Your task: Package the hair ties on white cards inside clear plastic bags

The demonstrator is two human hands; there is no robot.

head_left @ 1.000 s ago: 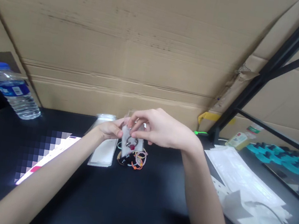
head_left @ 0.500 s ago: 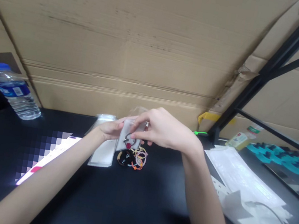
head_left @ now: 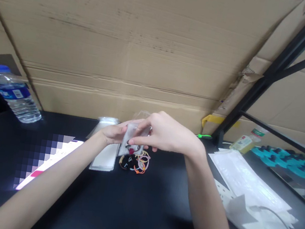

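Observation:
My left hand (head_left: 114,132) grips a small clear plastic bag (head_left: 123,147) by its left side, holding it just above the table. A dark hair tie with a red ornament (head_left: 131,151) lies against the bag's lower part; whether it is fully inside I cannot tell. My right hand (head_left: 167,132) reaches over the bag from the right, its thumb and fingers closed on the hair tie. Below the hands is a small pile of colourful hair ties (head_left: 141,165), black, orange, yellow and pink. A stack of white-looking plastic bags (head_left: 104,159) lies beside it, partly behind my left hand.
A lit screen (head_left: 47,164) lies left of my left forearm. Behind it stands a water bottle (head_left: 18,94). To the right are white plastic sheets (head_left: 246,178), a white power strip with cables (head_left: 248,220), a yellowish bottle (head_left: 247,142) and turquoise items (head_left: 285,161). Cardboard (head_left: 122,48) walls the back.
My right thumb has shifted a little left and down over the hair tie, covering more of its ring. The bag has tilted slightly; the left hand holds nearly the same place.

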